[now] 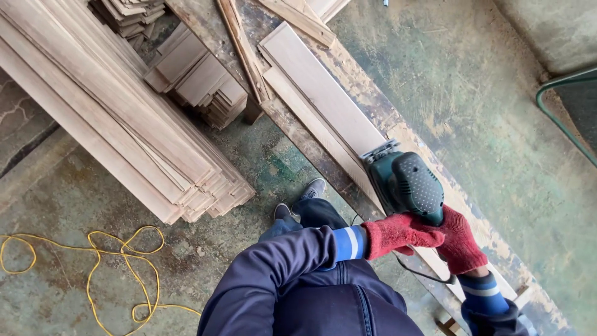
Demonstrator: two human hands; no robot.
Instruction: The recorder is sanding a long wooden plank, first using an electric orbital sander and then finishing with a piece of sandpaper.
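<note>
Got both hands on the sander [407,185] here, red knit gloves on. My left hand [398,234] is wrapped around the near end of it from the left side, fingers curled closed on the body, and my right hand [459,241] is clamped on the near right side, so it's a full two-handed hold, nothing loose or open. The sander is dark green with a dotted black grip pad on top, and it sits flat on the near end of a long pale board [323,93] that runs away from me toward the far left. That board lies on a worn, paint-stained workbench [398,124] that runs the same way, and there's a second thinner strip [311,134] right against its left edge. The black power cord [423,272] loops out from under my hands on the near side. Over on the left there's a big stack of long planks [112,118] lying on the floor, and just past it, far side, a smaller pile of short offcuts [202,84]. A yellow cable [93,267] is tangled on the green concrete floor [485,93] at the near left. My shoes [298,202] are visible below, between the plank stack and the bench. At the far right edge there's something with a green rim [563,112], can't tell what it is.
</note>
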